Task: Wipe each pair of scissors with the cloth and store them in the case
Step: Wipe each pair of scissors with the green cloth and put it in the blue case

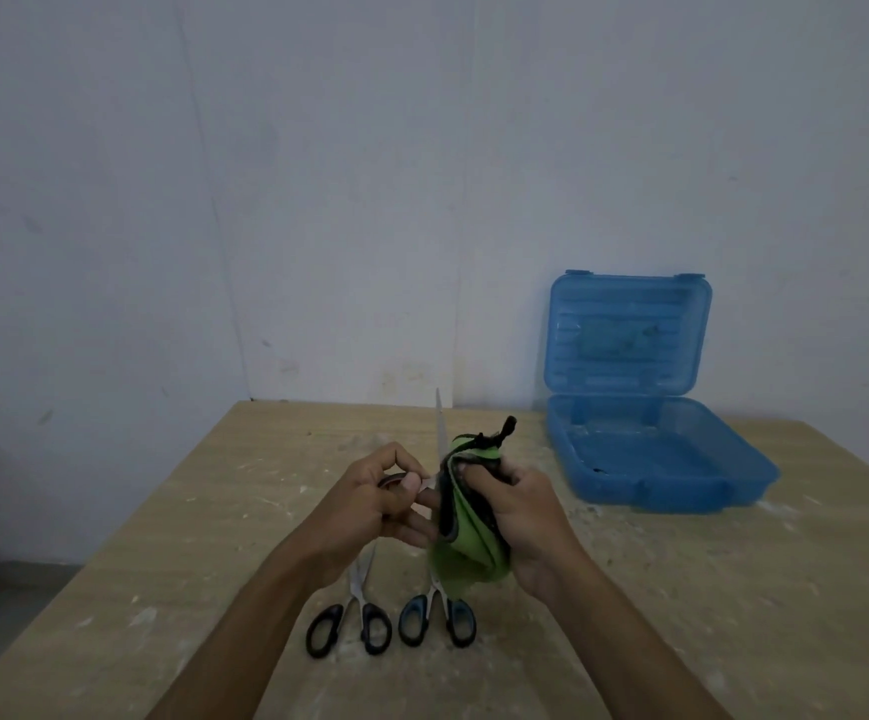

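You are wiping the first pair: your left hand [388, 498] grips the held scissors [440, 433] by the handles, blade up, your right hand [518, 517] clenches the green cloth [466, 532] against the blade, so next comes the open blue case [645, 454].

A bare workroom, it seems: a plain wooden counter [630, 589] smeared with white dust and stains stands against a scuffed, unpainted-looking grey wall [318, 200], with no furnishings around.
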